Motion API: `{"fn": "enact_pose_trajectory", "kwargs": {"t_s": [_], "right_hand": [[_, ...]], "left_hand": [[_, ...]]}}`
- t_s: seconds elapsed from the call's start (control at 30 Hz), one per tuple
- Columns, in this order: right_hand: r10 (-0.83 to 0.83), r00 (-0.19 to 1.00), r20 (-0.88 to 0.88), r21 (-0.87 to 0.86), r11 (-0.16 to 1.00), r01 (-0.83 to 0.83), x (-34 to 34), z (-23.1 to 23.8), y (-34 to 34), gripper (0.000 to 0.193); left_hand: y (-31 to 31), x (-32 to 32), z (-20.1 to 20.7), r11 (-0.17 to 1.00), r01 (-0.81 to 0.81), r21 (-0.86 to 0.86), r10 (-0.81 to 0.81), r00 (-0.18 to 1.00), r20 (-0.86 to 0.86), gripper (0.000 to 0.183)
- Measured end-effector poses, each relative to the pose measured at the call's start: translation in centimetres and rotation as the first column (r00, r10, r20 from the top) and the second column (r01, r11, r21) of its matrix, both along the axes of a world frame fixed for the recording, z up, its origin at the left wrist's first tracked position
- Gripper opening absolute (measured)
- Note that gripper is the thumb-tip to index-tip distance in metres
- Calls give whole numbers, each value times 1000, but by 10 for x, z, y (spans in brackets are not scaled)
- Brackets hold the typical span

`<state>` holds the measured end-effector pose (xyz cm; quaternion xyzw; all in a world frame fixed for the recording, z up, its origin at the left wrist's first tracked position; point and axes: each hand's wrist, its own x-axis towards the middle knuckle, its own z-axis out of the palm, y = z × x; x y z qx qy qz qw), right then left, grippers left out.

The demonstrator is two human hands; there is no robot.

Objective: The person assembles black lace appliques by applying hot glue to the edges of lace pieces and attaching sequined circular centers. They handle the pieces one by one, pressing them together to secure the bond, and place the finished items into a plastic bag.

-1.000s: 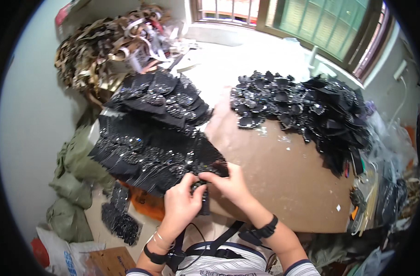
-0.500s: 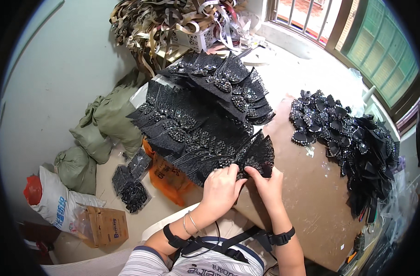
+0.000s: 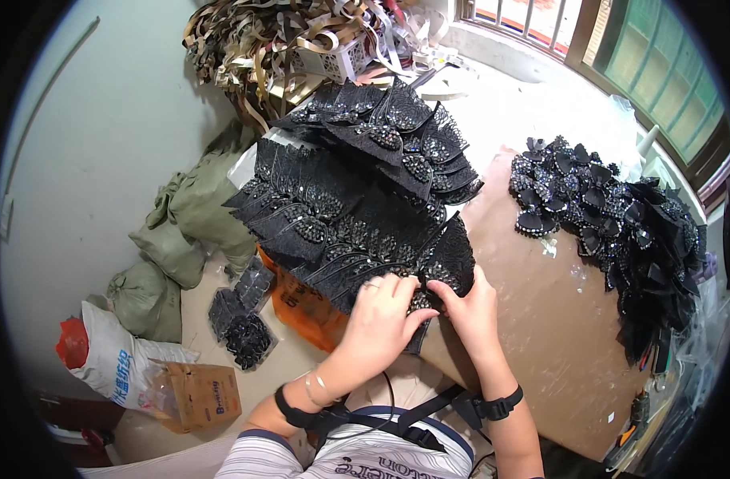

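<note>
In the head view, the left hand (image 3: 378, 321) and right hand (image 3: 472, 313) pinch the near edge of the black sequined fabric (image 3: 305, 227), left on the brown table (image 3: 533, 343). Handling that edge seems the current step; the next move calls for steady fingers.

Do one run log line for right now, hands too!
left hand: holding black sequined piece | right hand: holding same piece, near edge | black sequined pile: right, on brown tabletop

place: a small garment-trim workshop, as i read it
worktable (image 3: 533, 335): i see black sequined appliqués (image 3: 313, 231) spread across it
left side: heaped ribbon strips (image 3: 245, 52), bulging green sacks (image 3: 145, 299)
</note>
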<state>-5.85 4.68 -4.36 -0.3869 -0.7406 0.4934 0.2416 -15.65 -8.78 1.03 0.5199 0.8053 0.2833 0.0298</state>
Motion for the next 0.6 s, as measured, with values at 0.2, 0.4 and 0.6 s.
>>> {"fn": "enact_pose_trajectory", "kwargs": {"t_s": [0.2, 0.4, 0.6], "right_hand": [[-28, 966, 256, 43, 999, 18, 20, 31, 4, 70], [-106, 993, 48, 130, 987, 99, 51, 49, 14, 44], [-94, 973, -212, 81, 990, 113, 49, 51, 35, 14]], "left_hand": [[33, -119, 66, 986, -11, 168, 101, 838, -537, 27], [83, -202, 54, 991, 91, -99, -133, 760, -636, 34], [103, -211, 61, 992, 124, 39, -84, 838, -538, 14]]}}
